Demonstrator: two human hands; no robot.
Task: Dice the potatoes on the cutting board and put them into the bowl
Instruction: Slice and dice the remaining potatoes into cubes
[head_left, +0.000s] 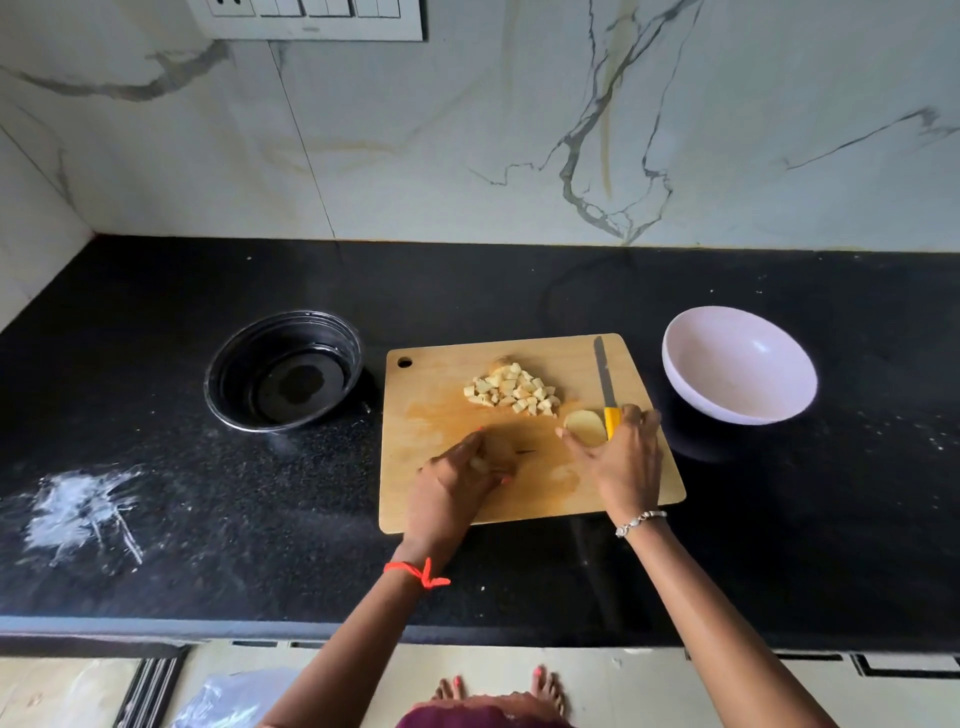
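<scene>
A wooden cutting board (431, 410) lies on the black counter. A pile of diced potato (511, 389) sits at the board's middle back. My left hand (457, 480) grips a brown potato piece (501, 451) on the board's front. My right hand (618, 457) holds the yellow handle of a knife (605, 384), whose blade points away toward the wall, and its fingers also touch a pale potato half (584, 426). A white bowl (737, 364) stands just right of the board.
A black round bowl (283, 371) holding some liquid stands left of the board. White powdery smears (83, 512) mark the counter at the far left. A marble wall rises behind the counter. My feet show below the counter edge.
</scene>
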